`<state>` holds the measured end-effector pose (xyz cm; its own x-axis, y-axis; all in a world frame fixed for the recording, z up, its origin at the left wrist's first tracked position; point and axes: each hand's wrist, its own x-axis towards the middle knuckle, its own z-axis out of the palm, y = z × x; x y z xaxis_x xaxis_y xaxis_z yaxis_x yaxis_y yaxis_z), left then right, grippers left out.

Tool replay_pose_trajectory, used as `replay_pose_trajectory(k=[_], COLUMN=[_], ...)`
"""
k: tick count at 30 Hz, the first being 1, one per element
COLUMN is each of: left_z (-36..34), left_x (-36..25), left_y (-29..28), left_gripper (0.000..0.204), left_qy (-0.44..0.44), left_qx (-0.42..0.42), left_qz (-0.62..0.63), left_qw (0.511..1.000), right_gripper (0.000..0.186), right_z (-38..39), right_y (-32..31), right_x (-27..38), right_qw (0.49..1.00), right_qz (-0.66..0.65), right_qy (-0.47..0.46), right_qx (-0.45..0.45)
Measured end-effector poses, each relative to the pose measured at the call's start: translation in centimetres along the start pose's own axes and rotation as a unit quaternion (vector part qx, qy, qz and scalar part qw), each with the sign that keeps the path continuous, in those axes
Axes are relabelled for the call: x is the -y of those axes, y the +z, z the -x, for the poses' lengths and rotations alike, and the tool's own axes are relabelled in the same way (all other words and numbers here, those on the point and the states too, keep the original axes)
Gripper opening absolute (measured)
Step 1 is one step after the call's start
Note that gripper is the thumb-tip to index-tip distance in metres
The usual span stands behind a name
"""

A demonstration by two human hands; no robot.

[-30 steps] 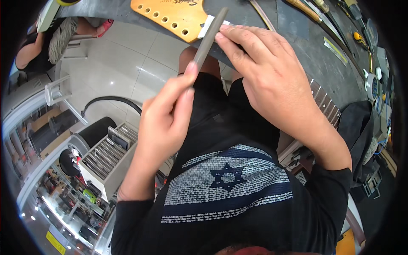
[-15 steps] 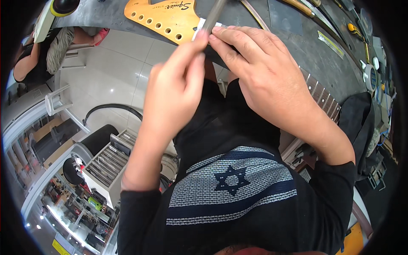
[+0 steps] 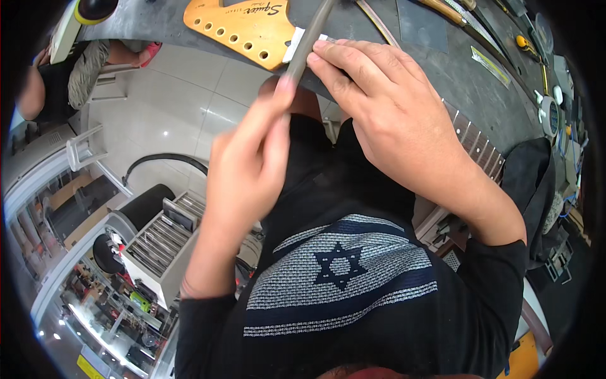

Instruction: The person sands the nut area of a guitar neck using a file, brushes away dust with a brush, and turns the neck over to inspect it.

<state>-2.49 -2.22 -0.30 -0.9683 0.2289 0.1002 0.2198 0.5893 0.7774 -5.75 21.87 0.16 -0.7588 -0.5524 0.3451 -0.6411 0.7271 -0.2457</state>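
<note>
A light wooden guitar headstock (image 3: pixel 237 28), with a row of tuner holes along its near edge, lies at the bench's edge. White tape (image 3: pixel 294 47) covers part of the neck beside it. Across the taped spot runs a long grey file (image 3: pixel 307 47). My left hand (image 3: pixel 249 155), somewhat blurred, grips the file's near end. My right hand (image 3: pixel 385 104) is closed over the guitar neck, its fingertips at the file's side. Past my right wrist the dark fretboard (image 3: pixel 480 144) with its frets shows again; the stretch between is hidden under my hand.
On the dark bench (image 3: pixel 435 72) lie a grey flat sheet (image 3: pixel 423 25), a yellow-and-clear strip (image 3: pixel 490 65) and several tools at the right. A dark cloth (image 3: pixel 529 183) hangs by the fretboard. Left are a drawer unit (image 3: pixel 161 243), a black hose (image 3: pixel 167 158) and a seated person (image 3: pixel 60 91).
My left hand has drawn back toward me and slightly left, bringing the file with it, so more of the file shows. My right hand and the guitar neck have hardly moved.
</note>
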Motion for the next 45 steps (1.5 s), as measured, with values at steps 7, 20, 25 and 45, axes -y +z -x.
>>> replay_pose_trajectory(k=[7,20,25,45], left_z=[-3.2,-1.9,0.1,1.3], left_x=[0.0,-0.8,-0.5,-1.5], left_y=[0.8,0.5,-0.2,-0.9], left_gripper=[0.036,0.037,0.037,0.037], left_qy=[-0.044,-0.074,-0.081,-0.114], left_qx=[0.006,0.031,0.015,0.001], left_qz=[0.096,0.084,0.091,0.089], left_qw=[0.994,0.993,0.992,0.989], right_gripper=[0.066,0.068,0.064,0.069], right_z=[-0.3,0.2,-0.2,-0.4], right_y=[-0.5,-0.4,0.2,0.0], right_x=[0.1,-0.1,0.1,0.1], right_qw=[1.0,1.0,1.0,1.0], right_qz=[-0.008,-0.003,-0.009,-0.007], right_qy=[-0.005,0.002,-0.006,-0.006], right_qx=[0.009,0.009,0.004,0.019])
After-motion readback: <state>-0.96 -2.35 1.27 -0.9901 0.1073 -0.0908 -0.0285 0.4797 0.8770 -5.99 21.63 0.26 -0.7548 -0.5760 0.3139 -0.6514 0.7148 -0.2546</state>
